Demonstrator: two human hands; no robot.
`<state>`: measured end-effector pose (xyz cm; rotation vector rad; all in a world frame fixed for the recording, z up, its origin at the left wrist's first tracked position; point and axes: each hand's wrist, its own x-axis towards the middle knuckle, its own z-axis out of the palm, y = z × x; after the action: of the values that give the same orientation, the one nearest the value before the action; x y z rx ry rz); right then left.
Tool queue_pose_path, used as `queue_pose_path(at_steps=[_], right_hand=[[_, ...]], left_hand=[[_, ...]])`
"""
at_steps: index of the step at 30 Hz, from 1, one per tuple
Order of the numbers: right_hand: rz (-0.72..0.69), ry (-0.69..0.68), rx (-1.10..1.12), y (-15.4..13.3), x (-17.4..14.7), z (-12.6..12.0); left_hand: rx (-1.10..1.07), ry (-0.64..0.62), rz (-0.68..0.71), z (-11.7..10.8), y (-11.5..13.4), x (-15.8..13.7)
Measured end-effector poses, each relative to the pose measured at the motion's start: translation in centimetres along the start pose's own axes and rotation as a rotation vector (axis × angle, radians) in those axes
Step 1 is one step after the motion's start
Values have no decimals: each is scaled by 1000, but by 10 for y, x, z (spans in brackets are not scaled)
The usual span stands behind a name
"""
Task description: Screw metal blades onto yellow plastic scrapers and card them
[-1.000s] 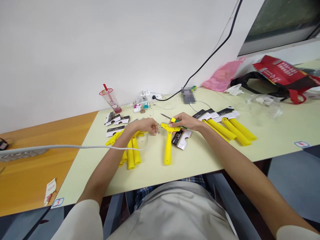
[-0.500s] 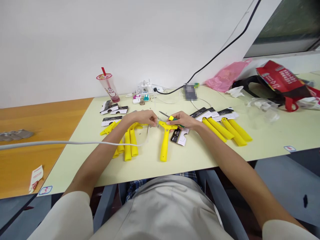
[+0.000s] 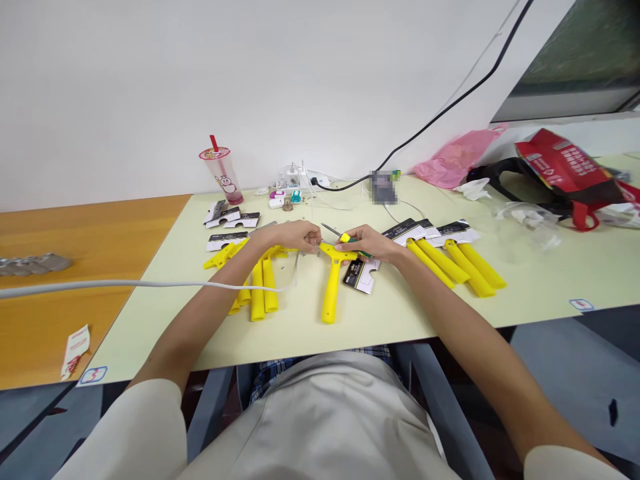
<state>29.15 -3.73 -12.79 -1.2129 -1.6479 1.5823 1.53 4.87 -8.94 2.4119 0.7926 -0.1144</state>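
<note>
"What did the right hand (image 3: 369, 241) have?"

"It gripped a screwdriver (image 3: 345, 237), shaft angled up and leftward, and pinched the head of a yellow T-shaped handle (image 3: 331, 287) at the front-middle of the table (image 3: 380, 323)."

"And the left hand (image 3: 301, 235)?"

"Its fingers were bunched near the head's left end; I couldn't tell if they pinched anything."

"Anything beside it?"

"1 black-and-white card (image 3: 361, 275), just right."

There are two hands (image 3: 371, 241), one screwdriver (image 3: 345, 237), one drink cup (image 3: 225, 179), and four yellow handles (image 3: 469, 269) at right.
</note>
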Motion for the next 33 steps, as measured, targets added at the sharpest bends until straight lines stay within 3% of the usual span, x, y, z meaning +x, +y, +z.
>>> queue_pose_path(at_steps=[25, 33], right_hand=[[6, -21, -25, -11, -7, 5], [14, -13, -15, -8, -5, 4]], left_hand=[[120, 84, -72, -1, -14, 2], [99, 72, -14, 1, -11, 1]])
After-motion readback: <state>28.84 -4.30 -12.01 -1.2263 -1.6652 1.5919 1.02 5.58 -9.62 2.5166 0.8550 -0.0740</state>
